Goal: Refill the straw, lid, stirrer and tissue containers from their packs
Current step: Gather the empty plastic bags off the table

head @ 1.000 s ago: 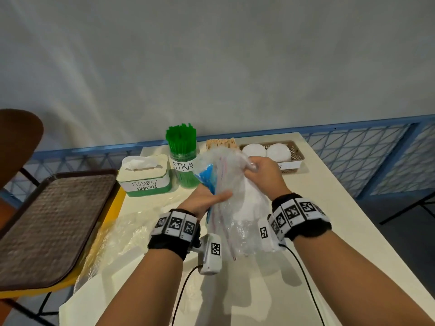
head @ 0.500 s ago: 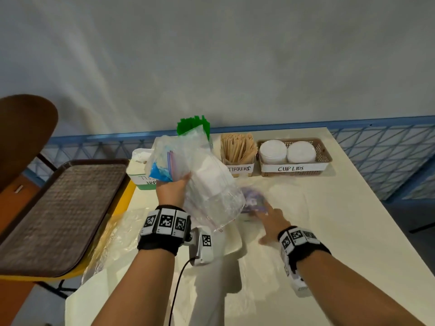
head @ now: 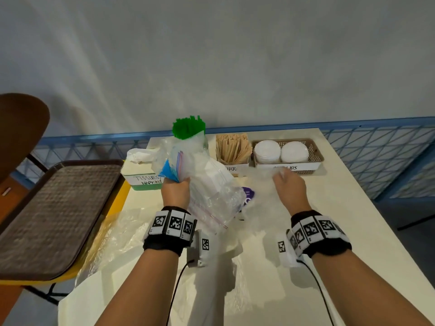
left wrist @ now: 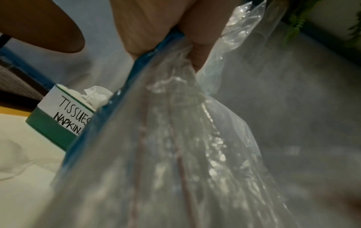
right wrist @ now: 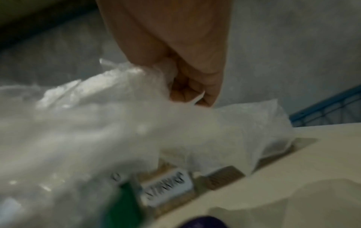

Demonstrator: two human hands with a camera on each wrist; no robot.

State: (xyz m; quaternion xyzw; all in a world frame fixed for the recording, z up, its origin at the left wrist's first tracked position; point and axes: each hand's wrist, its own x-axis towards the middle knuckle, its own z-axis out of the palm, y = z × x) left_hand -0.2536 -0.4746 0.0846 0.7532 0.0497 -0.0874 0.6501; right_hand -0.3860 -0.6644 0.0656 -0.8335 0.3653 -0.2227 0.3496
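My left hand (head: 175, 189) grips a bunch of clear plastic bags (head: 207, 184) with a blue strip, held above the table; in the left wrist view the fingers (left wrist: 197, 46) pinch the bunched plastic (left wrist: 175, 138). My right hand (head: 286, 184) grips a thin clear bag (head: 261, 177) lifted in front of the stirrer box (head: 233, 151) and the cup lid basket (head: 315, 156); the right wrist view shows the fingers (right wrist: 187, 86) curled on this clear bag (right wrist: 97, 115). Green straws (head: 188, 129) stand behind the bags. The tissue box (head: 141, 170) sits left.
A brown tray (head: 47, 215) rests on a yellow chair at the left. Another clear bag (head: 113, 234) lies at the table's left edge. A purple-printed pack (head: 248, 194) lies on the table between my hands. A blue railing (head: 376, 147) runs behind.
My right hand left the bunch, reached down to the table, then rose holding a thin clear bag. My left hand kept the bunch of bags and shifted left.
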